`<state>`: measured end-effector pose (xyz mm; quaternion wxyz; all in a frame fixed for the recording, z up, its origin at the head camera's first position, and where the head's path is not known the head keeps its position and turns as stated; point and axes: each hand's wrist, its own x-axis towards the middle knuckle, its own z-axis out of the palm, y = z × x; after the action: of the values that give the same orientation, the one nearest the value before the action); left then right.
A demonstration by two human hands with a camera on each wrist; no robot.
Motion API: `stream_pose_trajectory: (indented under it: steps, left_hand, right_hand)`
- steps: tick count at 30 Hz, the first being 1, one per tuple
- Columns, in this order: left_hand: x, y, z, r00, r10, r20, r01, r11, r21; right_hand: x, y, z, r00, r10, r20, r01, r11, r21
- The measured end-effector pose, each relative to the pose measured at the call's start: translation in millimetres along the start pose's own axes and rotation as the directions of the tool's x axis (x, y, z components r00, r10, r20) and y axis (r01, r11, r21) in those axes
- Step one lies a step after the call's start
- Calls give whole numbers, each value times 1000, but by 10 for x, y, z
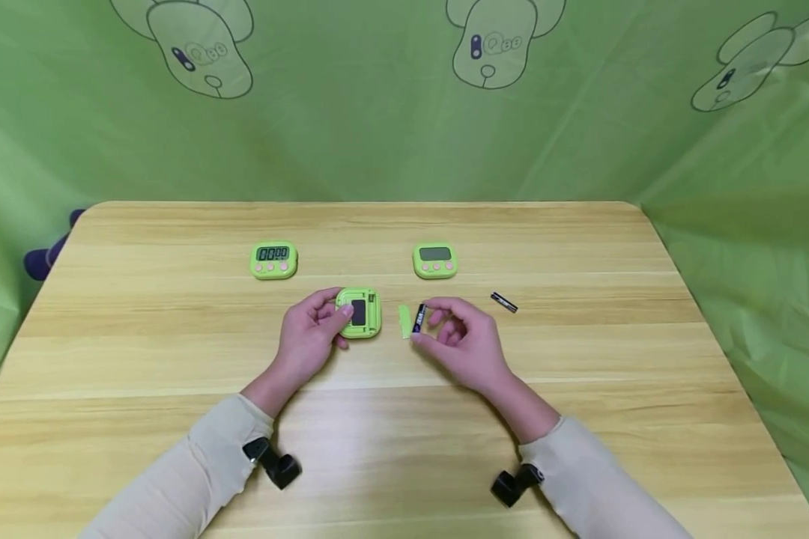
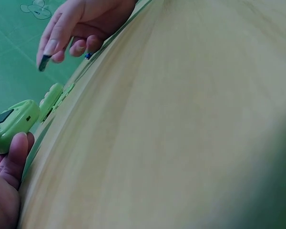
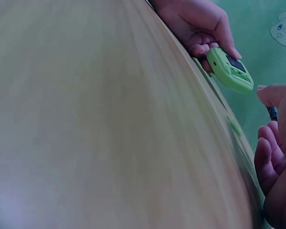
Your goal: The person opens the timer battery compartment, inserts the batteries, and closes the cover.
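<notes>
My left hand [image 1: 308,333] grips a green digital timer [image 1: 371,320] with its back turned up, the thumb lying across it. A dark rectangle and an uncovered battery slot show on that back. In the right wrist view the same timer [image 3: 232,76] is tilted, held above the table. To the right, my right hand [image 1: 468,340] pinches a black AAA battery [image 1: 419,318] by its two ends between thumb and forefinger. Just left of that battery lies a thin green battery cover [image 1: 404,322] on the table.
A second black battery [image 1: 504,302] lies right of my right hand. Farther back sit two more green timers: the left timer [image 1: 273,260] displays digits, while the right timer [image 1: 434,260] has a blank screen. Green curtain [image 1: 377,135] hangs behind the wooden table [image 1: 141,329].
</notes>
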<state>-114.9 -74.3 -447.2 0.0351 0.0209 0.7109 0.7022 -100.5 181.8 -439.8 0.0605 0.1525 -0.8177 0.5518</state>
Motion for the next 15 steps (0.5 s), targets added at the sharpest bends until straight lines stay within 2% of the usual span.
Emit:
stream_pose_trajectory:
  steps: [9, 15]
  left_hand:
    - [11, -13, -4, 1000, 3, 6, -3, 1000, 0]
    - [13, 4, -7, 1000, 10, 12, -10, 1000, -7]
  right_hand:
    - [165, -394, 212, 993, -84, 79, 81, 996, 45]
    - [218, -441, 318, 986, -133, 97, 127, 990, 65]
